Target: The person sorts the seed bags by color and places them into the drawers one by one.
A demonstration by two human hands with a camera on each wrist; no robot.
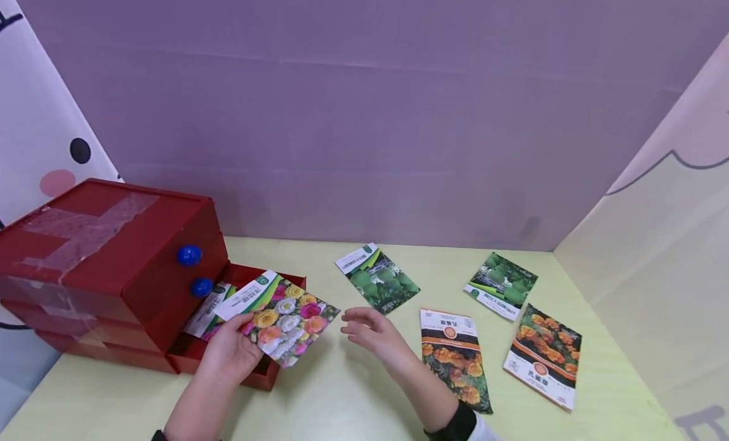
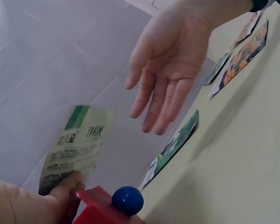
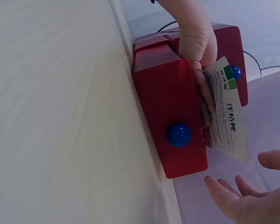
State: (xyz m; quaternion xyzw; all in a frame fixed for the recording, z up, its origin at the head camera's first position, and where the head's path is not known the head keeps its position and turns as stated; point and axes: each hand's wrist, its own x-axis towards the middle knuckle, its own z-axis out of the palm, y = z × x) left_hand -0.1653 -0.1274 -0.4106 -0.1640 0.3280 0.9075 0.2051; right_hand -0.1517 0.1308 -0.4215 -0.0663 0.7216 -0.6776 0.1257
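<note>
My left hand pinches a seed packet with colourful flowers on its front, holding it tilted above the pulled-out bottom drawer of a red drawer box. Another similar packet lies inside that drawer, partly hidden by the held one. In the right wrist view the printed back of the held packet shows. Just right of the packet, my right hand hovers over the table with loosely extended fingers and holds nothing; the left wrist view shows its palm.
Two green seed packets lie towards the back of the table. Nearer, two packets with orange flowers lie at the right. Blue knobs stick out from the closed upper drawers. A purple backdrop rises behind.
</note>
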